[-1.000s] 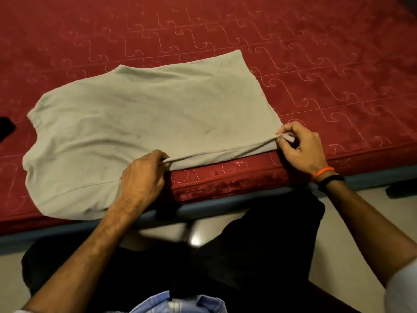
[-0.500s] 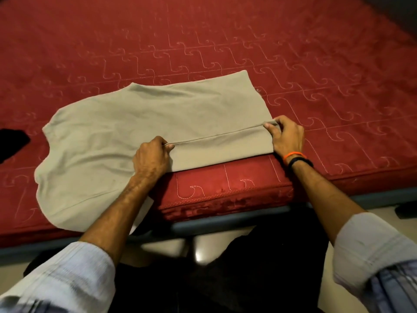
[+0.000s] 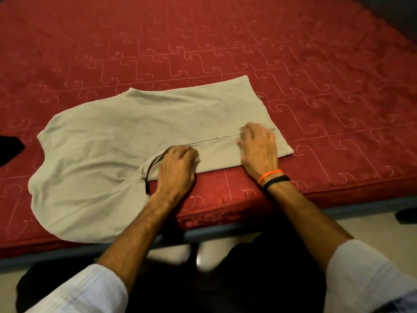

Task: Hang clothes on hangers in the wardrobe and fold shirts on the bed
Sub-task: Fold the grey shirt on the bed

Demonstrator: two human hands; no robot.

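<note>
A home bedroom; a red quilted mattress [image 3: 225, 41] fills the view.

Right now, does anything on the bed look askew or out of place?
Mostly tidy. The shirt hangs over the mattress edge at its near left end, unfolded and rumpled, while both hands, left and right, rest on the folded strip. A dark item lies at the far left, cropped.
</note>
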